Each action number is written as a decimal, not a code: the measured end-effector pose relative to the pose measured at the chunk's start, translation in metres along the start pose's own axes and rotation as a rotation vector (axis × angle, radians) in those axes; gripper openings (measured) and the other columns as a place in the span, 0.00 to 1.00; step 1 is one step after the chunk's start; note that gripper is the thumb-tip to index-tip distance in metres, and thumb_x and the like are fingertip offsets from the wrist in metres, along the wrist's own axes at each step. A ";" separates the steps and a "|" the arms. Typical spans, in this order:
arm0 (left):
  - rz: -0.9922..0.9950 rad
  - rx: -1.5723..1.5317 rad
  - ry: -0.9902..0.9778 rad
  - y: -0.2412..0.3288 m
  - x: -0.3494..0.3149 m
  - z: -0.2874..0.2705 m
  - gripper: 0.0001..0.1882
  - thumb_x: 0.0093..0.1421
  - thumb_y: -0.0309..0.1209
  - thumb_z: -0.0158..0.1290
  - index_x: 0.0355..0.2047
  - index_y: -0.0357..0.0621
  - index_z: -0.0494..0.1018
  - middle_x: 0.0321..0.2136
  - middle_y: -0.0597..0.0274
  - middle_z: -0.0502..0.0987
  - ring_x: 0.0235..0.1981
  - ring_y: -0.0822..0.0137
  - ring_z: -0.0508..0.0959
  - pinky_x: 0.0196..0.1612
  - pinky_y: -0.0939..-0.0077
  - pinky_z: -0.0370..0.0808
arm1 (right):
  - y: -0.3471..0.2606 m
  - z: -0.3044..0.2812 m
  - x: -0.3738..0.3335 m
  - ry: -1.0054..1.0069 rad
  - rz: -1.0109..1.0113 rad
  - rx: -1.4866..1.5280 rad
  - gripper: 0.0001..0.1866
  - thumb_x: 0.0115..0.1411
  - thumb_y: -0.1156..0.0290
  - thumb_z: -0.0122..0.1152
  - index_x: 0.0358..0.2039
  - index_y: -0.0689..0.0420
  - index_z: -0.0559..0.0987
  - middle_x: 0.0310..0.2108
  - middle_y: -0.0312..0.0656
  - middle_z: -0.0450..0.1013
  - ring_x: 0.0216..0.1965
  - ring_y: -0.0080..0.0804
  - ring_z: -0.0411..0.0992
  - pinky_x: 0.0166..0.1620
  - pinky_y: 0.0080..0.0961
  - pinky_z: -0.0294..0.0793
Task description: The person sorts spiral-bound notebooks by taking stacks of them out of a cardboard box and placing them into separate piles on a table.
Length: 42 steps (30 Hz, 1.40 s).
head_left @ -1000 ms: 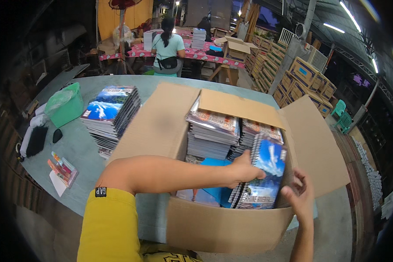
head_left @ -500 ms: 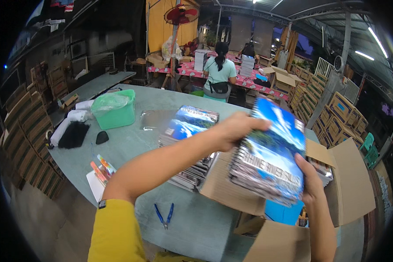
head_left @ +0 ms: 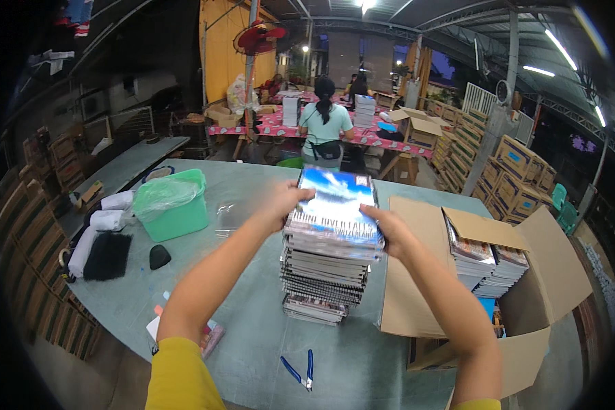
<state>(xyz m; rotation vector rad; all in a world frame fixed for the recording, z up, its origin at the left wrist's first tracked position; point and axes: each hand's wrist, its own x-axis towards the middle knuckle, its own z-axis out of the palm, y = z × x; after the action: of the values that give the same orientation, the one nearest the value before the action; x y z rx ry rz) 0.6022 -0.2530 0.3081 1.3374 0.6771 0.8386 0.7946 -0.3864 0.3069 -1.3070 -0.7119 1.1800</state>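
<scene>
A batch of spiral notebooks (head_left: 335, 208) with blue mountain-and-water covers sits on top of a tall notebook stack (head_left: 321, 280) on the table. My left hand (head_left: 285, 205) grips the batch at its left side, thumb on the cover. On the right edge, my right hand (head_left: 393, 229) is closed round it with its thumb on top too. The lower layers of the stack lie slightly uneven. To the right stands an open cardboard box (head_left: 417, 273), its flaps spread, with more notebooks (head_left: 485, 263) inside. Blue-handled nippers (head_left: 299, 372) lie in front of the stack.
A green tub (head_left: 174, 208) lined with clear plastic stands at the left, beside white rolls (head_left: 108, 220) and black mesh (head_left: 108, 256). Beyond the grey-green table (head_left: 253, 342), a person (head_left: 324, 126) works at a pink-covered table. Stacked cartons (head_left: 516, 174) rise at the right.
Both hands have carried the batch of notebooks left from over the box onto the stack. My view has turned right, and the box's contents now show.
</scene>
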 end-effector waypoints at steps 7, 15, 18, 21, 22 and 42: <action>-0.022 -0.081 -0.087 -0.004 0.007 0.005 0.17 0.55 0.28 0.51 0.43 0.30 0.67 0.32 0.55 0.75 0.28 0.68 0.77 0.30 0.75 0.75 | -0.008 0.010 -0.012 0.080 0.004 -0.039 0.18 0.58 0.67 0.54 0.41 0.71 0.70 0.32 0.46 0.73 0.30 0.31 0.74 0.35 0.26 0.75; 0.019 -0.066 -0.131 -0.044 0.001 0.013 0.22 0.60 0.39 0.46 0.50 0.37 0.65 0.41 0.58 0.72 0.39 0.68 0.73 0.39 0.78 0.70 | 0.023 -0.009 -0.015 0.197 -0.063 -0.195 0.23 0.60 0.63 0.49 0.50 0.65 0.64 0.41 0.49 0.70 0.41 0.36 0.70 0.46 0.31 0.69; 0.174 -0.091 0.146 -0.059 -0.010 -0.001 0.21 0.61 0.40 0.44 0.51 0.42 0.65 0.43 0.61 0.72 0.44 0.68 0.71 0.45 0.75 0.66 | 0.037 0.008 -0.045 0.683 -0.974 -1.070 0.25 0.58 0.65 0.52 0.52 0.65 0.63 0.44 0.53 0.69 0.44 0.42 0.69 0.48 0.31 0.67; 0.061 0.148 0.208 -0.130 -0.035 -0.083 0.23 0.58 0.37 0.47 0.53 0.44 0.63 0.45 0.60 0.72 0.45 0.67 0.70 0.46 0.76 0.65 | 0.041 0.065 -0.163 0.161 -1.149 -0.855 0.22 0.50 0.73 0.57 0.47 0.65 0.70 0.45 0.52 0.70 0.46 0.45 0.69 0.50 0.33 0.66; -0.036 0.270 0.184 -0.165 -0.047 -0.104 0.24 0.55 0.32 0.48 0.54 0.43 0.63 0.42 0.56 0.73 0.44 0.66 0.72 0.44 0.76 0.67 | 0.052 0.069 -0.191 -0.009 -1.066 -0.883 0.14 0.49 0.76 0.55 0.38 0.63 0.76 0.37 0.49 0.74 0.39 0.43 0.72 0.45 0.32 0.70; 0.100 0.696 0.078 -0.316 -0.063 -0.052 0.29 0.42 0.25 0.62 0.46 0.36 0.65 0.38 0.46 0.72 0.42 0.47 0.67 0.47 0.61 0.66 | 0.348 -0.044 0.032 0.378 -0.539 -1.014 0.21 0.41 0.65 0.71 0.34 0.60 0.76 0.35 0.48 0.74 0.38 0.47 0.69 0.46 0.37 0.65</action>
<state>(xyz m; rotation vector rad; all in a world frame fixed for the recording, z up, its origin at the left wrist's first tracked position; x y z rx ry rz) 0.5659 -0.2873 -0.0144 1.9794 1.0253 0.7646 0.7588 -0.4194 -0.0421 -1.9037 -1.3444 0.0597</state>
